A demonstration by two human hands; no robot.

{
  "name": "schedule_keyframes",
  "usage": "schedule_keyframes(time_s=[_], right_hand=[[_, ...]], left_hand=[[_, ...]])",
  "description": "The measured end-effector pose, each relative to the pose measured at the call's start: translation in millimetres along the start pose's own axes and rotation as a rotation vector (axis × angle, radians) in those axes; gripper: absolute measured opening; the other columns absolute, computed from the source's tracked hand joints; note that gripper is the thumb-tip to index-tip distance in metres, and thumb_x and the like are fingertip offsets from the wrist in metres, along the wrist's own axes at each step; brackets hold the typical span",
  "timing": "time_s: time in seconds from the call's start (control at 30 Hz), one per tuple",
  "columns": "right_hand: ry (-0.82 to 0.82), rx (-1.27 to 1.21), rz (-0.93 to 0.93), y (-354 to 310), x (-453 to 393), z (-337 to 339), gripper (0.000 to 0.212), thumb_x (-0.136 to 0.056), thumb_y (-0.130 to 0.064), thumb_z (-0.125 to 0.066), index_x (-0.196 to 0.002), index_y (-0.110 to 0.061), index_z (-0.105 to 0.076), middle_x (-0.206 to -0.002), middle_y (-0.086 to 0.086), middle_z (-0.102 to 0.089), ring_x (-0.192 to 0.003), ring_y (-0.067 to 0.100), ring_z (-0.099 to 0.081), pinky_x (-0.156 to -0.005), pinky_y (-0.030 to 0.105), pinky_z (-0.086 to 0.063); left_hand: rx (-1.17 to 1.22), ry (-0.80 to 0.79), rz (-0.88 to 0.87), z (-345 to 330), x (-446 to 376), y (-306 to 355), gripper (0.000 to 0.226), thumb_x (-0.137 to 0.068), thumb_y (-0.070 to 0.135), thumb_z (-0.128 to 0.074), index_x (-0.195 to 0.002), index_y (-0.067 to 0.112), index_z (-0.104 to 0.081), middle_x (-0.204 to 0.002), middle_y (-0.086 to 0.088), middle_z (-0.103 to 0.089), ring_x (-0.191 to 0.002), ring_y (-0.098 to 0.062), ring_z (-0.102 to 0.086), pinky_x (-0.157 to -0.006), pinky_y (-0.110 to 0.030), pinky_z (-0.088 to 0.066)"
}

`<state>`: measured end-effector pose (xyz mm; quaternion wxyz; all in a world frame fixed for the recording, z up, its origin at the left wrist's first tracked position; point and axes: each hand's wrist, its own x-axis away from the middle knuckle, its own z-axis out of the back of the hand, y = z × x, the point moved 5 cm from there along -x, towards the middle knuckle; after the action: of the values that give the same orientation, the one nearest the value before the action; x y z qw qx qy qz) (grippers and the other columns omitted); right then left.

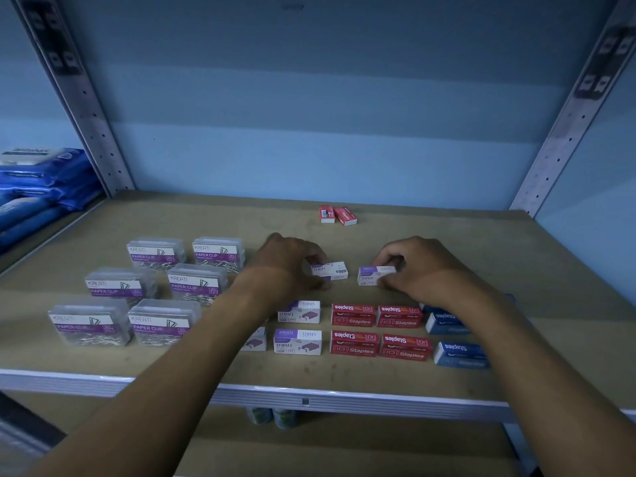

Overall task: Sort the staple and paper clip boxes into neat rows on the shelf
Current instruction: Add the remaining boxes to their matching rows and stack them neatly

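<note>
On the brown shelf board (378, 376), my left hand (285, 261) grips a white and purple staple box (332, 270) and my right hand (416, 265) grips another white and purple staple box (371, 275); both boxes sit on the board, a little apart. Several clear paper clip boxes (161, 321) stand in two columns at the left. In front of my hands lie white staple boxes (297, 342), red staple boxes (380, 330) in a two-by-two block, and blue staple boxes (459, 354), partly hidden by my right arm. Two red staple boxes (337, 215) lie askew at the back.
Grey metal uprights (86, 108) frame the bay at left and right. Blue packets (41, 180) are stacked on the neighbouring shelf at the left. The white shelf edge (309, 397) runs along the front, with small items on the shelf below it.
</note>
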<state>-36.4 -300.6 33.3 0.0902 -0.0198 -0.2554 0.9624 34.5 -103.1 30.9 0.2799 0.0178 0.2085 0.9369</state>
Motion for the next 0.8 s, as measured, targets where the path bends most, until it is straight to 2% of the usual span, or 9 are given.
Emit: schedule_keyframes(time_s=[0.1,0.23,0.4,0.57,0.7,0.8], right_hand=[[0.004,0.003,-0.002,0.8,-0.4,0.4,0.016,-0.086,-0.023,-0.079,-0.1,-0.029,-0.076,-0.1,-0.013,-0.069,-0.088,0.002,-0.061,-0.065,0.02,-0.044],[0.007,-0.007,-0.007,2.4,0.6,2.7,0.018,-0.086,-0.022,-0.078,-0.103,-0.029,-0.076,-0.1,-0.012,-0.07,-0.09,0.003,-0.062,-0.065,0.018,-0.044],[0.003,-0.01,0.001,3.7,2.1,4.8,0.018,-0.089,-0.02,-0.076,-0.105,-0.028,-0.077,-0.103,-0.011,-0.071,-0.088,0.0,-0.06,-0.065,0.016,-0.044],[0.014,-0.033,-0.001,4.9,3.5,7.4,0.019,-0.087,-0.021,-0.078,-0.105,-0.028,-0.076,-0.103,-0.012,-0.071,-0.091,0.0,-0.061,-0.068,0.015,-0.045],[0.024,-0.049,0.004,4.7,4.2,7.9,0.017,-0.087,-0.021,-0.078,-0.101,-0.031,-0.077,-0.099,-0.015,-0.07,-0.089,-0.002,-0.06,-0.065,0.015,-0.042],[0.017,-0.053,-0.001,2.8,5.2,7.1,0.017,-0.088,-0.022,-0.077,-0.101,-0.033,-0.076,-0.098,-0.016,-0.069,-0.089,-0.001,-0.06,-0.065,0.015,-0.043]], left_hand=[[-0.028,0.014,-0.027,3.2,-2.5,1.5,0.032,-0.081,0.042,-0.075,-0.112,0.033,-0.07,-0.109,0.014,-0.068,-0.109,-0.01,-0.053,-0.087,-0.034,-0.052],[-0.092,0.01,-0.062,6.6,-4.1,6.3,0.024,-0.087,0.047,-0.066,-0.106,0.034,-0.071,-0.101,0.009,-0.069,-0.1,-0.012,-0.056,-0.082,-0.038,-0.054],[0.008,0.018,-0.078,7.8,-0.5,1.9,0.02,-0.086,0.041,-0.065,-0.101,0.031,-0.076,-0.095,0.012,-0.072,-0.098,-0.011,-0.059,-0.083,-0.039,-0.056],[-0.004,0.053,-0.082,9.3,1.5,1.5,0.023,-0.084,0.045,-0.068,-0.103,0.035,-0.071,-0.1,0.017,-0.069,-0.105,-0.008,-0.049,-0.083,-0.033,-0.051],[-0.041,0.035,-0.078,9.4,2.1,6.8,0.031,-0.083,0.048,-0.07,-0.112,0.036,-0.069,-0.11,0.015,-0.066,-0.1,-0.005,-0.04,-0.082,-0.029,-0.047],[-0.076,0.048,-0.081,10.8,3.5,8.0,0.029,-0.086,0.044,-0.069,-0.113,0.036,-0.07,-0.11,0.013,-0.068,-0.098,-0.006,-0.036,-0.079,-0.027,-0.042]])
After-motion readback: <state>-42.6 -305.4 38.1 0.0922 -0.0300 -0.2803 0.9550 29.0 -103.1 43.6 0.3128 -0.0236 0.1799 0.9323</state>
